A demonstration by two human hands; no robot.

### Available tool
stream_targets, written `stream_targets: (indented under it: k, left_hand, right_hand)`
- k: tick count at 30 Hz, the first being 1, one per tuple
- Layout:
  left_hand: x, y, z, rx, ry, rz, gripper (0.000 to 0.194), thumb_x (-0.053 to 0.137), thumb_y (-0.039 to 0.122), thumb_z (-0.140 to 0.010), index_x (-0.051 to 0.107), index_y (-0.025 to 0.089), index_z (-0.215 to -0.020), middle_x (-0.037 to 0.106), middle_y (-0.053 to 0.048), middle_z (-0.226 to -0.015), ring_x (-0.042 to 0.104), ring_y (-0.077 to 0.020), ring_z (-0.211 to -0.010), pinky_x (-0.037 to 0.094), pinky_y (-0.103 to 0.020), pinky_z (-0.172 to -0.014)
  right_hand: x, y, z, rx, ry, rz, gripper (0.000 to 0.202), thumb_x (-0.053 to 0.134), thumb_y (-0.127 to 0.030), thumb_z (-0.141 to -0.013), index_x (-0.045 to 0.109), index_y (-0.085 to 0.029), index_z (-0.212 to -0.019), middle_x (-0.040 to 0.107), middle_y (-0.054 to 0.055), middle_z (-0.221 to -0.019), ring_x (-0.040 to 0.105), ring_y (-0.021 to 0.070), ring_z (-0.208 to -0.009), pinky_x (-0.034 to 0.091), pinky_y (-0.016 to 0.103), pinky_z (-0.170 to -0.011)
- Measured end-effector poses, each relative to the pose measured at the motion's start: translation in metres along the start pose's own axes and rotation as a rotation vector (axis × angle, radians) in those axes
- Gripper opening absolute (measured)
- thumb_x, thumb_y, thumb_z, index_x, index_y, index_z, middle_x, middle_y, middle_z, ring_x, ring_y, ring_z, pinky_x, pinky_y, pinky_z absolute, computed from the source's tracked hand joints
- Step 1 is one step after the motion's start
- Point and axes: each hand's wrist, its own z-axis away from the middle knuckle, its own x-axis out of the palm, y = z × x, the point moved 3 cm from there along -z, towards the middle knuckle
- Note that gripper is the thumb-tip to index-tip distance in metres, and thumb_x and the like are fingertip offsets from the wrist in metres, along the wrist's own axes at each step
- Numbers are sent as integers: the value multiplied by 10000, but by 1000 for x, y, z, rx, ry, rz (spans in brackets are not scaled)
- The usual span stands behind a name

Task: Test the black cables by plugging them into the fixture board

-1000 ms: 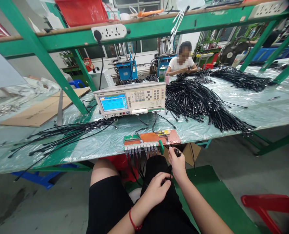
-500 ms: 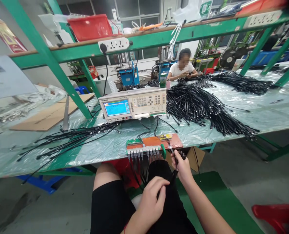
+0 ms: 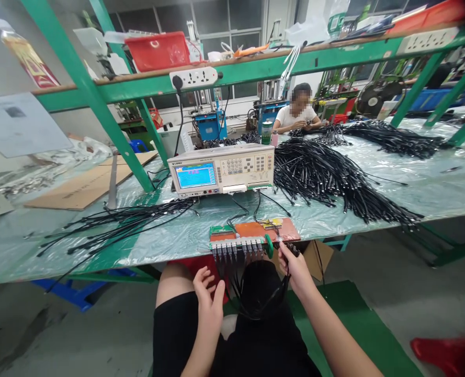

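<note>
My left hand (image 3: 208,298) is raised over my lap with its fingers apart and nothing in it, left of the hanging cables. My right hand (image 3: 295,266) is closed around a bunch of black cable ends at the table's front edge. Those black cables (image 3: 261,309) loop down over my lap and up to a row of connectors (image 3: 238,244), where several plugs sit side by side. Behind the row lies an orange-red board (image 3: 251,229) with small circuit boards on it, wired to a beige tester (image 3: 242,166) with a lit blue screen.
A large heap of black cables (image 3: 330,175) covers the table right of the tester; a smaller bundle (image 3: 130,222) lies left. Cardboard (image 3: 79,188) and a metal ruler (image 3: 113,183) lie further left. A green shelf frame (image 3: 138,86) spans above. A person (image 3: 298,111) sits across the table.
My left hand has moved left and up from beside the hanging cables, and its fingers have spread. The tester's screen now shows pink characters. More cables now show at the connector row's right part.
</note>
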Motion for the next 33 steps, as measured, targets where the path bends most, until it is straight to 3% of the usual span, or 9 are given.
stream_targets:
  k: [6, 10, 14, 17, 23, 26, 28, 30, 33]
  left_hand:
    - [23, -15, -24, -281, -236, 322, 496, 759, 491, -771, 623, 174, -1127, 700, -133, -1160, 656, -260, -1126, 473, -400, -1029]
    - [33, -7, -32, -407, -414, 460, 499, 798, 492, -746, 690, 119, -1060, 754, -143, -1012, 723, -240, -884, 540, -365, -865]
    - [36, -4, -35, -515, -510, 514, 480, 824, 481, -728, 707, 102, -997, 763, -134, -920, 722, -209, -746, 546, -309, -728]
    - [38, -8, -35, -551, -547, 518, 468, 831, 468, -723, 711, 99, -985, 765, -134, -894, 719, -204, -744, 546, -297, -718]
    - [39, -23, -35, -471, -594, 462, 470, 779, 490, -778, 708, 111, -1046, 763, -143, -970, 713, -205, -792, 544, -295, -747]
    - [24, -29, -39, -361, -606, 366, 465, 731, 514, -817, 700, 136, -1087, 753, -130, -1029, 707, -205, -824, 549, -297, -762]
    - [4, -34, -42, -273, -620, 261, 432, 683, 508, -858, 695, 155, -1107, 750, -115, -1030, 708, -217, -868, 557, -316, -803]
    - [-24, -40, -45, -181, -612, 108, 394, 622, 499, -900, 695, 174, -1110, 749, -97, -984, 713, -233, -885, 567, -341, -824]
    - [-76, -54, -50, 12, -561, -247, 300, 582, 441, -933, 719, 211, -1069, 749, -83, -1025, 713, -252, -957, 558, -378, -895]
  right_hand:
    - [-1, -4, 5, -24, 118, -5, 572, 857, -641, -610, 569, -147, -614, 435, -26, -507, 344, 58, -420, 229, 170, -357]
    - [2, -7, 7, 4, 113, -46, 578, 887, -631, -574, 576, -145, -619, 475, -14, -532, 389, 64, -429, 267, 171, -364]
    - [1, -6, 7, 26, 97, -36, 590, 870, -667, -591, 627, -136, -674, 493, -9, -512, 363, 54, -387, 231, 169, -348]
    - [-2, -4, 6, -2, 100, -22, 587, 864, -669, -606, 655, -129, -707, 522, 6, -523, 369, 57, -380, 227, 173, -344]
    - [-13, -1, 9, -56, 121, 58, 561, 842, -664, -650, 654, -138, -700, 607, 58, -611, 433, 90, -416, 269, 194, -356]
    - [-18, -3, 12, -125, 119, 102, 538, 828, -649, -684, 644, -144, -652, 676, 113, -788, 536, 139, -532, 335, 225, -397]
    - [-20, -5, 16, -172, 110, 143, 506, 812, -634, -719, 667, -152, -671, 683, 117, -833, 610, 192, -661, 425, 258, -492]
    - [-22, -5, 18, -217, 100, 189, 460, 789, -617, -763, 721, -164, -803, 662, 90, -766, 657, 256, -831, 497, 307, -669]
    - [-26, -1, 18, -275, 97, 224, 466, 743, -611, -820, 720, -181, -998, 629, 57, -707, 646, 311, -1036, 482, 368, -864]
